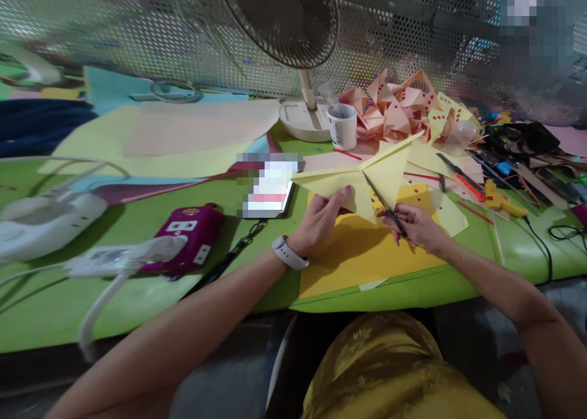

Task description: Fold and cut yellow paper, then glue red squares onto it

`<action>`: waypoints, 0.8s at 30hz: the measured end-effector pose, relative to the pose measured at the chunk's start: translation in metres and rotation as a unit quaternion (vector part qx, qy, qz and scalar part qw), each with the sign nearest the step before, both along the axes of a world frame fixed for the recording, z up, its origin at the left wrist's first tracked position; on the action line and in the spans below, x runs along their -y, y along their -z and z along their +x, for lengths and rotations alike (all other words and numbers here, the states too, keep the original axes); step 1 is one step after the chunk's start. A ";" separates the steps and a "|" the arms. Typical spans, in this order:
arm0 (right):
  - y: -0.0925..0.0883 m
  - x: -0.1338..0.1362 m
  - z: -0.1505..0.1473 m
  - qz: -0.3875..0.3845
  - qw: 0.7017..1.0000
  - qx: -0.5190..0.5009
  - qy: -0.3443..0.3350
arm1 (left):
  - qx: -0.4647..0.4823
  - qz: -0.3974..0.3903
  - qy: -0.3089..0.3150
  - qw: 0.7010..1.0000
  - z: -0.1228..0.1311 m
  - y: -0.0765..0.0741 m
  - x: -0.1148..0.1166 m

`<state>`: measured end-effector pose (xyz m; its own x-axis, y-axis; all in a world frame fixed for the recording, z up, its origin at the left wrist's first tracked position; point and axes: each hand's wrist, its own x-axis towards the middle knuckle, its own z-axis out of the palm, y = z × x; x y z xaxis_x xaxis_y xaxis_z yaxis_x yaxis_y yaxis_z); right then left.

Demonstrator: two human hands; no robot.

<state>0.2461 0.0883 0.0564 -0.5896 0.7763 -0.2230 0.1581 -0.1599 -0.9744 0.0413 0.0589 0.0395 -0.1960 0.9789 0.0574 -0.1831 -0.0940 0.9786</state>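
Note:
My left hand [326,216], with a pale watch strap on its wrist, pinches a folded piece of light yellow paper [353,183] between thumb and fingers. The paper is held above the table and has long pointed flaps. In my right hand [415,224] is a pair of dark scissors [393,216], fingers around the handles. Their blades point up and away from me and lie at the paper, between its left part and its right flap. Below both hands lies an orange-yellow sheet [367,257] with small coloured bits near its upper edge.
A phone [270,189] and a purple box [186,238] lie left, beside white power strips [50,217]. Behind stand a fan [302,119], a white cup [343,128] and a pile of folded pink paper [389,110]. Right are an orange cutter [470,183] and a yellow glue gun [504,202].

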 end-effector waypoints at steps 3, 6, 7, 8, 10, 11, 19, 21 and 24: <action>-0.001 0.000 0.000 0.000 0.999 0.033 -0.017 | 0.013 0.023 -0.044 0.999 -0.007 0.003 -0.009; -0.007 0.001 0.001 0.009 0.995 0.085 -0.051 | 0.034 0.028 -0.084 0.996 -0.011 0.002 -0.014; -0.010 0.002 0.002 0.016 0.993 0.101 -0.065 | 0.039 0.033 -0.092 0.994 -0.012 0.001 -0.016; -0.013 0.002 0.003 0.025 0.990 0.117 -0.077 | 0.044 0.039 -0.099 0.993 -0.012 0.000 -0.017; -0.021 0.000 0.005 0.047 0.985 0.142 -0.092 | 0.054 0.049 -0.111 0.991 -0.013 -0.002 -0.019; -0.025 -0.001 0.006 0.056 0.983 0.149 -0.095 | 0.059 0.051 -0.114 0.990 -0.013 -0.002 -0.020; -0.049 -0.016 0.047 0.128 0.957 0.255 -0.052 | 0.057 0.016 -0.068 0.996 -0.018 -0.009 -0.015; -0.047 -0.021 0.068 0.194 0.929 0.314 -0.021 | 0.041 0.003 -0.057 0.998 -0.019 -0.013 -0.012; -0.041 -0.029 0.099 0.306 0.850 0.428 0.029 | 0.028 -0.008 -0.036 0.999 -0.019 -0.016 -0.012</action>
